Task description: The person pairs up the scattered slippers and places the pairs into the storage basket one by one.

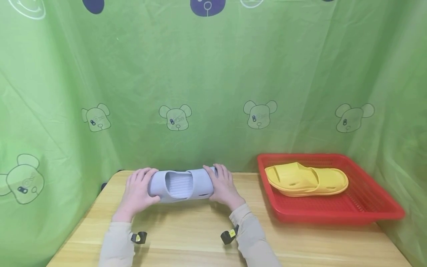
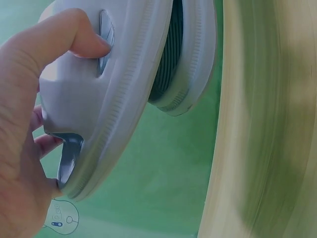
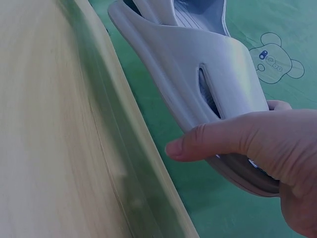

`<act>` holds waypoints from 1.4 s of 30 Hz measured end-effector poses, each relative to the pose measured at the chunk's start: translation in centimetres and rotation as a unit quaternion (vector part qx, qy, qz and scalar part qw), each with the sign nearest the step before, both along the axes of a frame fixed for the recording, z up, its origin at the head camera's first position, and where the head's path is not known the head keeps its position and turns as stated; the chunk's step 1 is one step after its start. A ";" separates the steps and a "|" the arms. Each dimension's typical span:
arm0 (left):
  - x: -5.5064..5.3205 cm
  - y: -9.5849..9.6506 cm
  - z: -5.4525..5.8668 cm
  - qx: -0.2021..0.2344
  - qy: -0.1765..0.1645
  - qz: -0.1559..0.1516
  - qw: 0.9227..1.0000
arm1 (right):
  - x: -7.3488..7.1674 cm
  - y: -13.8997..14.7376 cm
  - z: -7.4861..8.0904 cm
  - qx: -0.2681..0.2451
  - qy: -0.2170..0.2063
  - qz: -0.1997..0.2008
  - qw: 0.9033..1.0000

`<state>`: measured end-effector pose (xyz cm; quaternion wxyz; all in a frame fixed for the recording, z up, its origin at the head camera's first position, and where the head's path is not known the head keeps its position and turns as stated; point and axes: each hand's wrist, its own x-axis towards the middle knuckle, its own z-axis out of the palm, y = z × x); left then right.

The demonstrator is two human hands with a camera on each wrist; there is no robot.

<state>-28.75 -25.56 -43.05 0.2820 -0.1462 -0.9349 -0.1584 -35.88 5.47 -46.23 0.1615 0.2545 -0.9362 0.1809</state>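
A pair of pale grey-blue slippers [image 1: 203, 181] is fitted together lengthwise, held sideways above the far part of the table. My left hand [image 1: 138, 193] grips one end; in the left wrist view its thumb presses at a slot in the upper of one slipper [image 2: 74, 94], fingers behind. The other end is gripped by my right hand [image 1: 227, 187]. Its thumb lies along the lower side of the slipper [image 3: 233, 74] in the right wrist view, and most of its fingers are hidden behind. A ribbed insole shows through the opening between the two uppers.
To the right stands a red plastic basket [image 1: 333, 217] with yellow slippers [image 1: 300, 178] in it, also fitted together. The wooden table [image 1: 186, 237] ends at a green curtain [image 1: 213, 144] printed with bear faces. Black camera mounts [image 1: 229, 235] sit at both wrists.
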 end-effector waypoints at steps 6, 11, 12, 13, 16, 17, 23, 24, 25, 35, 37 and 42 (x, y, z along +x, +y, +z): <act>-0.1 0.0 -0.1 -0.006 -0.012 0.005 1.000 | 0.0 0.0 -0.2 0.000 0.000 0.003 1.000; -0.1 0.2 0.0 -0.001 -0.012 0.005 1.000 | 0.1 0.0 -0.1 -0.004 0.000 0.009 1.000; -0.1 0.3 0.0 -0.001 -0.011 0.005 1.000 | 0.1 0.1 -0.1 -0.006 0.000 0.009 1.000; -0.1 0.3 0.0 -0.002 -0.010 0.004 1.000 | 0.1 0.1 -0.1 -0.008 -0.001 0.010 1.000; -0.1 0.4 0.0 -0.004 -0.009 0.004 1.000 | 0.1 0.1 0.0 -0.006 -0.005 0.009 1.000; -0.1 0.5 0.0 -0.004 -0.009 0.004 1.000 | 0.1 0.0 0.0 -0.007 -0.004 0.010 1.000; -0.1 0.7 0.1 -0.006 -0.013 0.005 1.000 | 0.2 -0.2 0.0 -0.006 -0.009 0.014 1.000; -0.1 0.7 0.1 -0.005 -0.014 0.005 1.000 | 0.2 -0.3 0.1 -0.008 -0.012 0.015 1.000; -0.1 0.7 0.1 -0.003 -0.014 0.004 1.000 | 0.3 -0.3 0.1 -0.010 -0.014 0.016 1.000; -0.1 1.0 0.1 0.015 -0.011 0.002 1.000 | 0.3 -0.5 0.2 -0.010 -0.013 0.021 1.000; 0.0 1.1 0.2 0.018 -0.013 0.003 1.000 | 0.3 -0.6 0.3 -0.013 -0.016 0.023 1.000; 0.0 1.4 0.2 0.023 -0.022 0.006 0.999 | 0.5 -0.6 0.3 -0.015 -0.018 0.022 0.999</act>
